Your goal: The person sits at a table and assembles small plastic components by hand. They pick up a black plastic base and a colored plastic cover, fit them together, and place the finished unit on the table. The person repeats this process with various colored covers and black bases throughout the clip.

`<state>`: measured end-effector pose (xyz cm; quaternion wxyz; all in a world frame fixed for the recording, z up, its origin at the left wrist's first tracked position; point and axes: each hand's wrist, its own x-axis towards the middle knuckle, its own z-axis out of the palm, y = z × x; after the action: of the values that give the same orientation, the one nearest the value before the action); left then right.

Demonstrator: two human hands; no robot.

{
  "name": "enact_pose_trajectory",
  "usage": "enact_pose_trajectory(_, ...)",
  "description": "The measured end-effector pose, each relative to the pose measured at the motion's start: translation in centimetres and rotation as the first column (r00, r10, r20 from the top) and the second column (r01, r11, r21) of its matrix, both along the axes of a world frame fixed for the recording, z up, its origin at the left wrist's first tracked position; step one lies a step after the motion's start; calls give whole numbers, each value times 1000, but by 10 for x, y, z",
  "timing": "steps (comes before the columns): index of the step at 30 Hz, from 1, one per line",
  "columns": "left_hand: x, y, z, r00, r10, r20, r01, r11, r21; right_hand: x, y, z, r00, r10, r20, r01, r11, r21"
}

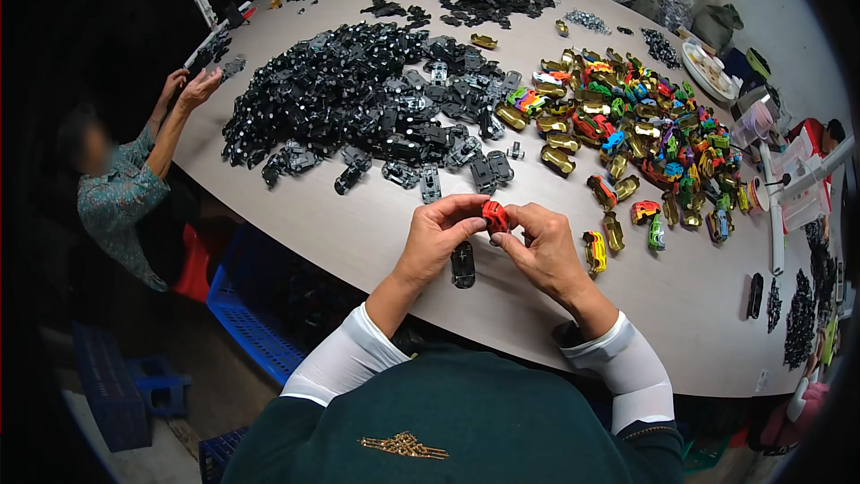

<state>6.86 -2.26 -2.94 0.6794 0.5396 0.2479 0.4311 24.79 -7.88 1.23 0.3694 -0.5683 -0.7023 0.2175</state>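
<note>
Pinched between the fingertips of the left hand [439,235] and the right hand [540,246], a red toy car shell [494,216] is held just above the table [376,215], its long axis roughly upright and tilted slightly left. A black chassis [462,264] is seen lying below the hands, lengthwise away from the person. Farther off, black chassis parts [358,94] and coloured car shells [627,125] are heaped.
</note>
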Motion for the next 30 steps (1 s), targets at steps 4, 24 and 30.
enact_pose_trajectory(4,1,-2,11,999,-17,-47,11,992,-124,0,2,-14,999,-17,30,13,992,125)
enact_pose_trajectory(24,8,-8,11,997,-72,-29,66,985,-162,-7,-1,-4,979,12,-201,14,991,130)
enact_pose_trajectory(30,11,-11,16,999,40,35,-32,978,-208,-8,-2,-2,977,-13,-211,36,994,102)
